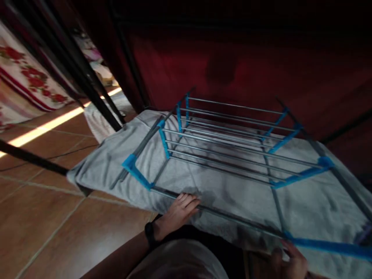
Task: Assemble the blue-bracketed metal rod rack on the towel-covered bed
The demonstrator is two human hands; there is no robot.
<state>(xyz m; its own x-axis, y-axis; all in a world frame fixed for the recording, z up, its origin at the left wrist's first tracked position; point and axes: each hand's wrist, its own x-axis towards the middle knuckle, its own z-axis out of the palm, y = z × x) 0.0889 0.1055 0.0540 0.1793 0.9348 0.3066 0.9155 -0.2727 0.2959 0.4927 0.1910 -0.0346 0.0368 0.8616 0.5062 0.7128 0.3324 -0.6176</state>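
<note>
A shoe rack (pixel 215 149) of thin grey metal tubes with blue plastic side brackets lies across a grey cloth-covered surface in front of me. My left hand (pixel 181 209), with a dark band on its wrist, is closed over the rack's nearest tube, left of its middle. At the right end of that same tube, by a blue bracket (pixel 328 247), my right hand (pixel 292 261) has its fingers curled against the joint. Part of the right hand is dark and blurred. A loose-looking pair of side tubes (pixel 142 149) runs along the rack's left.
The grey cloth (pixel 116 166) drapes over a low surface with dark posts (pixel 87 73) at its left. Behind the rack rises a dark red panel (pixel 186 69). Tiled floor (pixel 43 224) lies to the left, with a floral cloth (pixel 31 73) hanging farther back.
</note>
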